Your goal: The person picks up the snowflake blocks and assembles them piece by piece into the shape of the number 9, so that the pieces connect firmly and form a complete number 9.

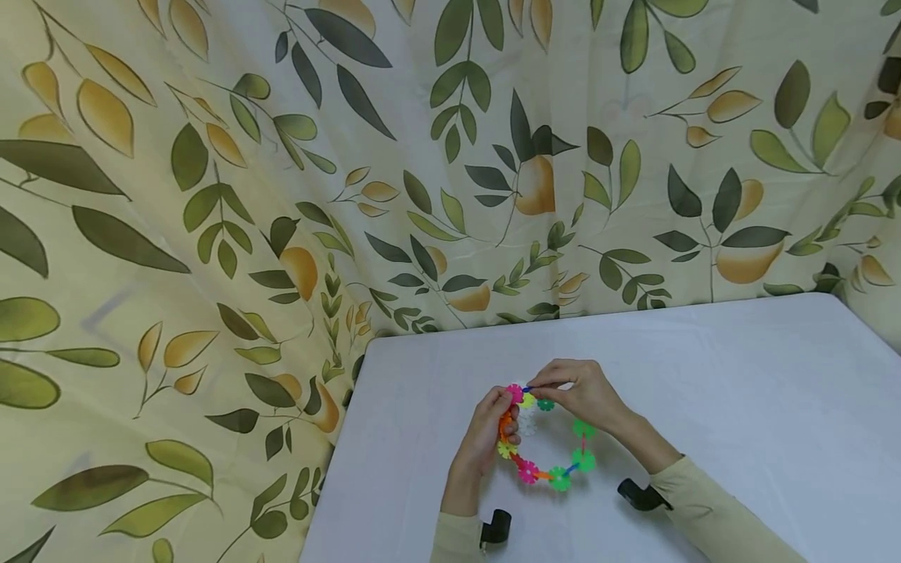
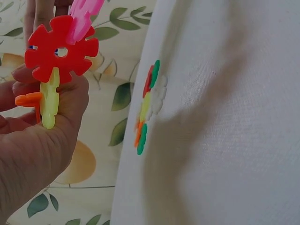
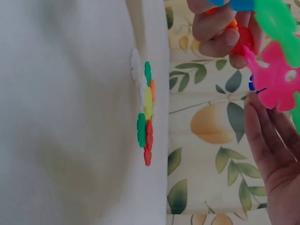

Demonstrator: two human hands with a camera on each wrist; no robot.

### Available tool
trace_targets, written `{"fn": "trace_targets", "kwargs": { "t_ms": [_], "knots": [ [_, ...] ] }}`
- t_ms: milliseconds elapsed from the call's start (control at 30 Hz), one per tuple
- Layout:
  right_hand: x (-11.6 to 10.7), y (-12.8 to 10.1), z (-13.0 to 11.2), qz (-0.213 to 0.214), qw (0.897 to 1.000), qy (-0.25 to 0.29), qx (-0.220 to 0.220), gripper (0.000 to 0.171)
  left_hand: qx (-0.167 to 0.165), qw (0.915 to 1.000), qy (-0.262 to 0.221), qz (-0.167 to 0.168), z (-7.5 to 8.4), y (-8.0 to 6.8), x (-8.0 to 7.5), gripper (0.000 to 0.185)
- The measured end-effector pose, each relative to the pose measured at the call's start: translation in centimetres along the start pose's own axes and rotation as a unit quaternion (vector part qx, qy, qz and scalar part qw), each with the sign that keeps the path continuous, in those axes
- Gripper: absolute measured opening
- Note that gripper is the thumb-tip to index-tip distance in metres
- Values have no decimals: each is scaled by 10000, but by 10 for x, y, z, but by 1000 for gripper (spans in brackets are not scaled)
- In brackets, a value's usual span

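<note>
A ring of linked snowflake-shaped plastic discs [image 1: 559, 475] in pink, green, orange, yellow and blue is held just above the white table [image 1: 739, 391]. My left hand [image 1: 504, 413] grips the ring's left side, fingers curled round the orange and yellow discs [image 2: 49, 101] below a red disc [image 2: 61, 49]. At the ring's top my right hand [image 1: 539, 387] pinches the join beside a pink disc [image 3: 276, 77]. The left wrist view shows my left hand [image 2: 42, 154] up close, and the right wrist view shows my right hand [image 3: 274, 154] next to the pink disc.
A small pile of loose discs [image 2: 149, 105] lies on the table inside the ring, also seen as the loose discs [image 3: 145, 112]. A leaf-patterned curtain [image 1: 450, 156] hangs behind and left of the table. Black wrist-camera mounts [image 1: 639, 494] sit on both sleeves.
</note>
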State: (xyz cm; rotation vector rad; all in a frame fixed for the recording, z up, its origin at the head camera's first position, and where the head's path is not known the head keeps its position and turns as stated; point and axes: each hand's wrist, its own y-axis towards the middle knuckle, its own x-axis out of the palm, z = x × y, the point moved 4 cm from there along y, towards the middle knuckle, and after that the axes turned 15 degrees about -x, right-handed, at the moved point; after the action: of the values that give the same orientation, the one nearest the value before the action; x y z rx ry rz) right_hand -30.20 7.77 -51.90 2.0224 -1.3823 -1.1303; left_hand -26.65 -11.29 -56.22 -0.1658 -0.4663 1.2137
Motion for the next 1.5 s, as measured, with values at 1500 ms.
{"fn": "trace_targets", "kwargs": {
  "t_ms": [1500],
  "knots": [
    [-5,-19,39,999,9647,862,2280,32,140,9993,-259,-246,5,0,1,17]
  ]
}}
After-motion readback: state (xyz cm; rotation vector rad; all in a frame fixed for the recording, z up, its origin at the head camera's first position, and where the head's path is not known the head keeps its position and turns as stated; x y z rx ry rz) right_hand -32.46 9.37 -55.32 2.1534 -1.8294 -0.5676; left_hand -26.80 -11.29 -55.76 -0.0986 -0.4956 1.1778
